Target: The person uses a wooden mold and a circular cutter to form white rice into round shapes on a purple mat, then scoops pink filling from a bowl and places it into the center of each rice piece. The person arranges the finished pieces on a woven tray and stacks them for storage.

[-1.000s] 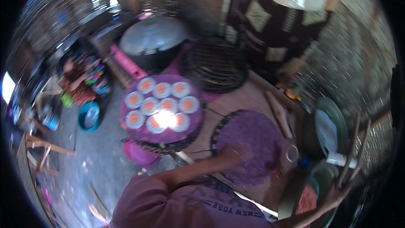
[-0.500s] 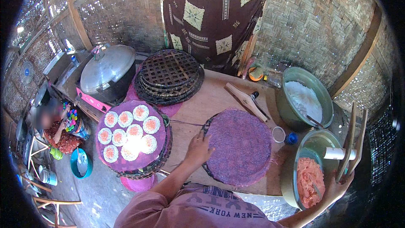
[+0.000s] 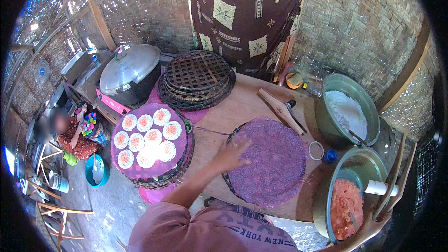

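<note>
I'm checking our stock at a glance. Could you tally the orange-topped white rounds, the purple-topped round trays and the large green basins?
Orange-topped white rounds: 10
Purple-topped round trays: 2
Large green basins: 2
Total: 14

Wide fisheye camera, left of a pair, worn on my head. It looks steeply down from the near side of the tray (image 3: 270, 168), close over my shirt (image 3: 186, 233), and faces across the tray. Field reaches the curtain (image 3: 242, 28) beyond it and the floor (image 3: 107, 210) well to its left.
</note>
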